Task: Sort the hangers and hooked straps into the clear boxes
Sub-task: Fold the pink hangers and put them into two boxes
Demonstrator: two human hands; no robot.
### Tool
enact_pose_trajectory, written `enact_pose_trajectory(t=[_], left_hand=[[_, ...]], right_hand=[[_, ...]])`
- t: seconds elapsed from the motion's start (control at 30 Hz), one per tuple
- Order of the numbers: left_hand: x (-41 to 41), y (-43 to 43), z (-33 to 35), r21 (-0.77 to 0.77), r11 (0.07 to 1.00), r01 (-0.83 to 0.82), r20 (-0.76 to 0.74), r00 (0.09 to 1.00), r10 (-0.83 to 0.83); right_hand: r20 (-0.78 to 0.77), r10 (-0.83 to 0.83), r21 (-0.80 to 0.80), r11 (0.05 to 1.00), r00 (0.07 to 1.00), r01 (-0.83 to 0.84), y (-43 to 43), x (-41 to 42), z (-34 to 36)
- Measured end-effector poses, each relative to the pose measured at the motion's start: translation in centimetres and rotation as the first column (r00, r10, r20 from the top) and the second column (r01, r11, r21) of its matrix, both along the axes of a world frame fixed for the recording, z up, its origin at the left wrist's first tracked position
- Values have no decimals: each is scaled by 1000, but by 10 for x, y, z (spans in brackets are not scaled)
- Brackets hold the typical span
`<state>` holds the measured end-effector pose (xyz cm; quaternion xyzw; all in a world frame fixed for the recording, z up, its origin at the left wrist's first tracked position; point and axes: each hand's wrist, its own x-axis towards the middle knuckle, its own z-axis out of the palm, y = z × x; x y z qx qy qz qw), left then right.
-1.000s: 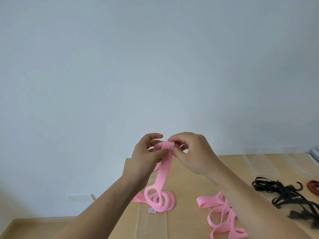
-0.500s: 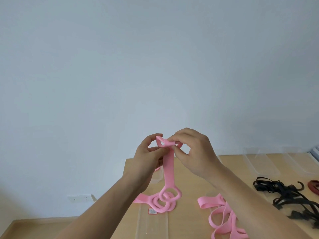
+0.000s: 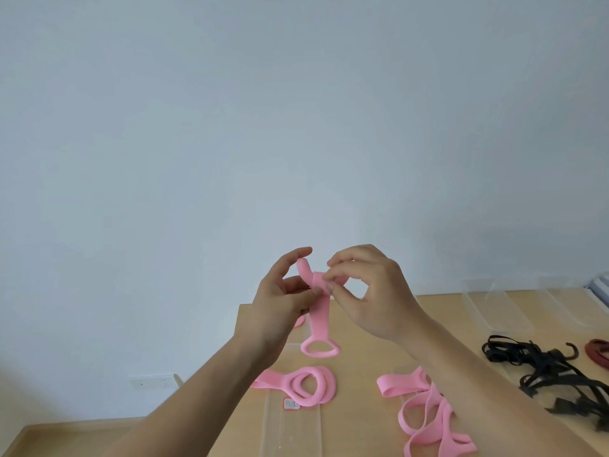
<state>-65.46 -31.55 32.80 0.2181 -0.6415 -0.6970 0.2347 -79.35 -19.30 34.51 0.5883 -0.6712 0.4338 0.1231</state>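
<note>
Down at the fingers (image 3: pixel 342 273), the right hand (image 3: pixel 372 291) has the top of a pink strap (image 3: pixel 319 311) pinched between thumb and forefinger. The left hand (image 3: pixel 283 305) is curled against the same strap from the other side with its thumb lifted, so both hands are grasping it. The strap hangs in the air above the tabletop (image 3: pixel 362 361), its ring end dangling free and touching nothing. Below it a coil of pink rings (image 3: pixel 309 389) lies at the far end of the near clear box (image 3: pixel 290 433), and we judge that as the sorted part so far. To the right there's a loose pink pile (image 3: pixel 428 420) lying outside any box, and beyond that a black tangle (image 3: pixel 543 374) with a hook poking up. A reddish strap (image 3: pixel 598 352) sits at the edge. Two far clear boxes (image 3: pixel 494 308) look unfilled, so we'd call this an early stage with most of it left. By our count that's one strap in hand, three clear boxes and one reddish strap. The piles are too tangled to count.
</note>
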Motion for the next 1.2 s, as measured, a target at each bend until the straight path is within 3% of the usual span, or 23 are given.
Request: enact_pose_trajectory(t=[0.1, 0.17, 0.23, 0.3, 0.53, 0.8, 0.93, 1.2], left_hand=[[1, 0, 0, -46, 999, -14, 6, 1000, 15], [1, -1, 0, -55, 998, -26, -3, 1000, 26], [0, -2, -1, -61, 998, -25, -6, 1000, 24], [-1, -2, -1, -66, 998, -25, -14, 1000, 24], [-2, -1, -6, -82, 996, -44, -16, 999, 42], [-6, -1, -7, -115, 988, -98, -10, 995, 98], [-8, -2, -7, -50, 987, -154, 19, 988, 155], [-8, 0, -8, -47, 991, -122, 112, 986, 126]], right_hand=[[248, -29, 153, 988, 968, -10, 0, -3, 4], [440, -67, 212, 977, 895, -31, -1, -3, 5], [629, -50, 160, 985, 776, -66, -1, -4, 5], [714, -22, 102, 992, 700, -73, -1, -6, 4], [658, -92, 169, 985, 748, -28, -5, -13, -2], [340, -88, 357, 933, 936, -42, -12, -7, 6], [339, -67, 352, 934, 938, -60, -12, -6, 11], [496, -43, 155, 987, 867, -40, -11, -2, 12]])
